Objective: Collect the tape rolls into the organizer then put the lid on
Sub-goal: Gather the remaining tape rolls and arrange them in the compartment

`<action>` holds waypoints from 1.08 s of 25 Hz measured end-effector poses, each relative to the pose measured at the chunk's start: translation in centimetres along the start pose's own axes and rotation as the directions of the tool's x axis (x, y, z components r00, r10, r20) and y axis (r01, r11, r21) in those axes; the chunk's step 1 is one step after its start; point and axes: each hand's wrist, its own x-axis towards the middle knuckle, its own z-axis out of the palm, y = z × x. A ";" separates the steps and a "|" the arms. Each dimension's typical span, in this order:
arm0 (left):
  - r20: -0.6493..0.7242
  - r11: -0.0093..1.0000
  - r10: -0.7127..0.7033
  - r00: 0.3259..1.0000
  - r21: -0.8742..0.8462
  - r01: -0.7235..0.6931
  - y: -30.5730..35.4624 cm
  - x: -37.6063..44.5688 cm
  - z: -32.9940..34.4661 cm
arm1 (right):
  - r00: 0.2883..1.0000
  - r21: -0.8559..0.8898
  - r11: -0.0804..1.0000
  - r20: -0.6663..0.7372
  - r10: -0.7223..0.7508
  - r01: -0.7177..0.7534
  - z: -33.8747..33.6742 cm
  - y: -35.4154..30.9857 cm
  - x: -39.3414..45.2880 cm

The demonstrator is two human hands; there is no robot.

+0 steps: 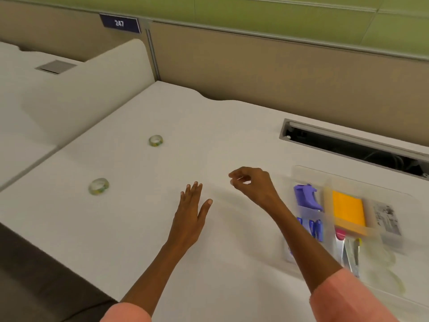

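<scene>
Two patterned tape rolls lie on the white desk: one at the far left [155, 140] and a nearer one [98, 186]. The clear organizer [304, 170] sits at the right, blurred, with stationery in its compartments. My left hand [192, 212] hovers flat and open over the desk, right of the nearer roll. My right hand [251, 182] is pinched just left of the organizer, seemingly on the edge of a faint see-through lid [222, 163] whose outline barely shows over the desk.
In the organizer I see a purple item [306, 197], orange sticky notes [347, 211], blue clips and scissors. An open cable slot [348, 145] runs behind it. Partition walls close the back, and a lower desk lies at the left.
</scene>
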 end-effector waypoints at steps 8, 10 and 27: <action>-0.443 0.987 -0.088 0.892 0.080 0.137 -9.1 3.6 -8.6 | 0.988 -0.006 0.995 0.120 -0.098 0.099 12.9 -5.9 11.5; -0.524 0.969 -0.141 0.840 0.099 0.225 -11.1 4.8 -10.4 | 0.989 -0.026 0.995 0.112 -0.095 0.098 15.3 -6.3 13.8; -0.615 0.935 -0.303 0.728 -0.043 0.352 -16.4 7.8 -13.0 | 0.952 -0.406 0.868 0.224 -0.208 0.285 21.8 -6.2 23.0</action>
